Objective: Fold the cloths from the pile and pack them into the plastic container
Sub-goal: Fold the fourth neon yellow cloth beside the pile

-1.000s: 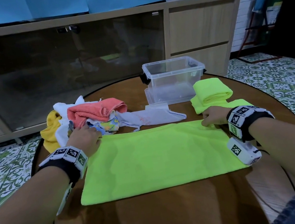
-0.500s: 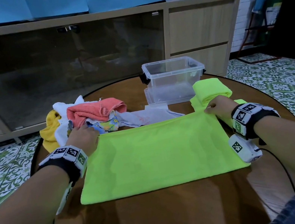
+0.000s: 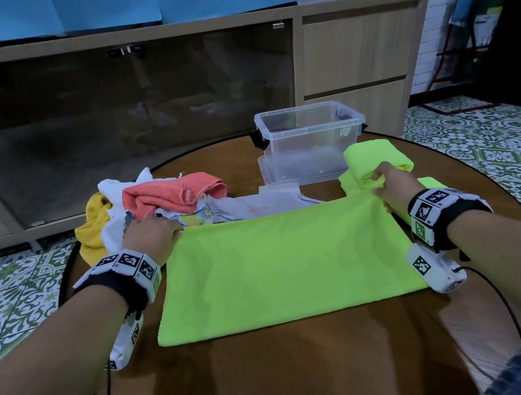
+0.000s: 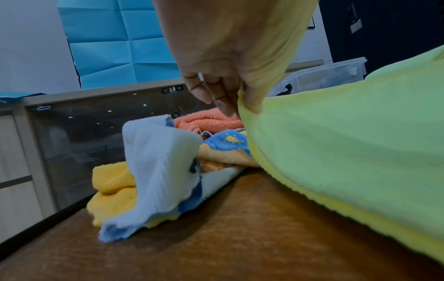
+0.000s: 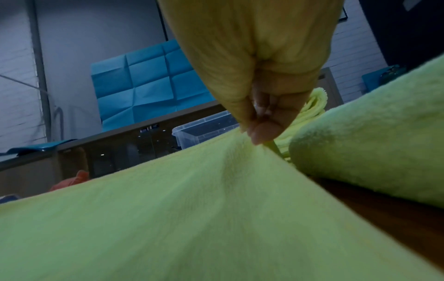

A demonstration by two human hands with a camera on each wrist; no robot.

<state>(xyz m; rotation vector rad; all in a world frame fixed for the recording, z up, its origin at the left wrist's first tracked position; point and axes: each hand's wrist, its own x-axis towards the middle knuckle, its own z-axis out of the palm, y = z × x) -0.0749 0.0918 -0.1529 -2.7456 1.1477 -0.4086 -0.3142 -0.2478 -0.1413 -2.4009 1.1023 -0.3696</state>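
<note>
- Pinching the green cloth (image 3: 281,263) at its far-left corner: left hand (image 3: 150,234), centre-left of the head view.
- Right hand (image 3: 389,185) pinches the far-right corner, centre-right, raised slightly.

We see a dim, bluish room in the head view, with straight lines bowing toward the frame edges. Soft reflections lie on the bench (image 3: 317,371) at lower centre, and small ceiling lights glint in the cabinet glass (image 4: 108,121). Both wrist views are soft, the lime cloth (image 5: 192,218) blurred up close.
</note>
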